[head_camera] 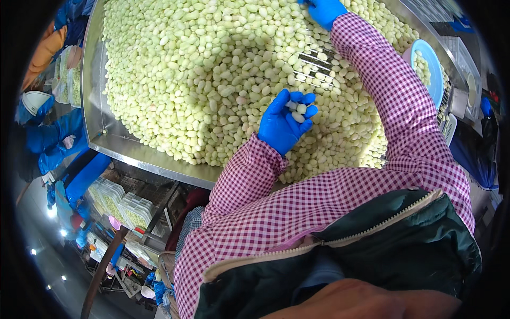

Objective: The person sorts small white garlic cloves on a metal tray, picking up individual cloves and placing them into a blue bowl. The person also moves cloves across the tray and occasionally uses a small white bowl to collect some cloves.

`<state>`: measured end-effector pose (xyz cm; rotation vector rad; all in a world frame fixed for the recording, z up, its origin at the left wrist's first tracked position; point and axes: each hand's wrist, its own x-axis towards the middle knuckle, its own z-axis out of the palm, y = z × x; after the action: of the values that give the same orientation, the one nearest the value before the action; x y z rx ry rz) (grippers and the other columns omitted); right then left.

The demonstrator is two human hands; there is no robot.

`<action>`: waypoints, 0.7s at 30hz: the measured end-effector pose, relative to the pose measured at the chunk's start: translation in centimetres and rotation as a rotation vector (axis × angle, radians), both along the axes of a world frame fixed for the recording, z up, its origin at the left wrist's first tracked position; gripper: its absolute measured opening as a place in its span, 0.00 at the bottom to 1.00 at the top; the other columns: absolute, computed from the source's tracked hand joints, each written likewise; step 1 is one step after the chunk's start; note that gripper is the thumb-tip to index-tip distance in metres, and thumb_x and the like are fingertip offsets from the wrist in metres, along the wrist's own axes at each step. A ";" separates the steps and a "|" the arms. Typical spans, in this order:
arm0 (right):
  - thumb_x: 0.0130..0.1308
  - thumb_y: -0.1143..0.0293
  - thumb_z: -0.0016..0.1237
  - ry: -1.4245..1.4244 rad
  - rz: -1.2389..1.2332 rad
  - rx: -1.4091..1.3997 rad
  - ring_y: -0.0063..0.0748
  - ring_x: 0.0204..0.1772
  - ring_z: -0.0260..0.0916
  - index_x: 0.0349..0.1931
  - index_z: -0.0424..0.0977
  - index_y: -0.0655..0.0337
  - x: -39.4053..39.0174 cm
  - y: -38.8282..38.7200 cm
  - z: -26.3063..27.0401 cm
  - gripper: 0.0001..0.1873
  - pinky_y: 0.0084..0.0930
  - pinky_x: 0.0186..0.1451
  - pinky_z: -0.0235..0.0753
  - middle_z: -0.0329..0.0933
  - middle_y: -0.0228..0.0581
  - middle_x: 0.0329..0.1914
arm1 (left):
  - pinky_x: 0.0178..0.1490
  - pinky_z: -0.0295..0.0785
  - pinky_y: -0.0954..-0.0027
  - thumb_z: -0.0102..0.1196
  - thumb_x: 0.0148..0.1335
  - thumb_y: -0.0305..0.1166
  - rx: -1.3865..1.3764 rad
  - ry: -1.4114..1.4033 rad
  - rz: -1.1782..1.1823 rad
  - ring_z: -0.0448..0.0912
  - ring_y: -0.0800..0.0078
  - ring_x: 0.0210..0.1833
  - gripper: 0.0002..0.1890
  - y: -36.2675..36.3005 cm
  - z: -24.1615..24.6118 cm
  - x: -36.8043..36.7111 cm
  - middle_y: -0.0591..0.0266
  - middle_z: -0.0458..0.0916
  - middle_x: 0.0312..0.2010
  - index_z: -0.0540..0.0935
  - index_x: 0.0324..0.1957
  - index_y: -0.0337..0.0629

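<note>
A thick spread of pale green grapes point(167, 79) covers a large metal tray point(95, 119). My left hand point(281, 123), in a blue glove, is palm up above the grapes. Its curled fingers cup a few loose grapes point(298, 113). Farther off, at the top edge of the view, my right hand point(326, 12) in a matching glove reaches over the heap. Its fingers are partly cut off, so what they touch or hold is hidden. Between the hands, a metal grate point(314, 65) shows through a gap in the grapes.
A light blue basin point(437, 79) with grapes inside stands at the tray's right side, near my right forearm. Clear plastic crates point(135, 209) of grapes are at lower left. People in blue work clothing point(59, 135) are beyond the tray's left wall.
</note>
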<state>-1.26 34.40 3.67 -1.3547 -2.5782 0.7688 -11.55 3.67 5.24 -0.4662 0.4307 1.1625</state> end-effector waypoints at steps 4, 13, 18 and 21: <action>0.63 0.59 0.54 -0.477 0.088 -0.080 0.38 0.44 0.83 0.38 0.85 0.52 0.3 2.1 -0.1 0.11 0.36 0.53 0.80 0.86 0.43 0.39 | 0.46 0.83 0.60 0.46 0.75 0.50 -0.133 0.141 0.024 0.83 0.57 0.53 0.19 -1.0 -0.1 -1.2 0.54 0.84 0.52 0.82 0.42 0.46; 0.64 0.65 0.51 -0.064 0.115 0.128 0.39 0.27 0.80 0.38 0.81 0.57 -1.3 0.5 -1.5 0.09 0.40 0.35 0.78 0.81 0.42 0.25 | 0.50 0.80 0.64 0.52 0.73 0.42 -0.126 0.237 -0.080 0.81 0.62 0.53 0.20 -0.5 0.4 0.3 0.62 0.83 0.46 0.77 0.62 0.45; 0.66 0.64 0.49 -0.071 -0.178 -0.130 0.38 0.30 0.79 0.35 0.81 0.59 1.4 0.3 -3.6 0.10 0.38 0.34 0.77 0.81 0.43 0.28 | 0.48 0.82 0.65 0.52 0.74 0.38 -0.126 0.301 -0.062 0.82 0.63 0.51 0.23 1.1 0.5 0.3 0.65 0.82 0.42 0.72 0.68 0.48; 0.69 0.63 0.42 0.466 -0.716 -0.643 0.43 0.34 0.80 0.38 0.81 0.59 2.7 -1.5 -3.0 0.14 0.41 0.40 0.78 0.82 0.48 0.33 | 0.49 0.83 0.64 0.49 0.75 0.40 -0.100 0.307 -0.050 0.82 0.63 0.52 0.25 1.7 0.3 0.4 0.64 0.82 0.48 0.68 0.72 0.52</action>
<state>1.48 32.91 0.70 -1.7966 -1.3716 1.5650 -11.13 5.36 5.55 -0.3610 0.7655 1.1708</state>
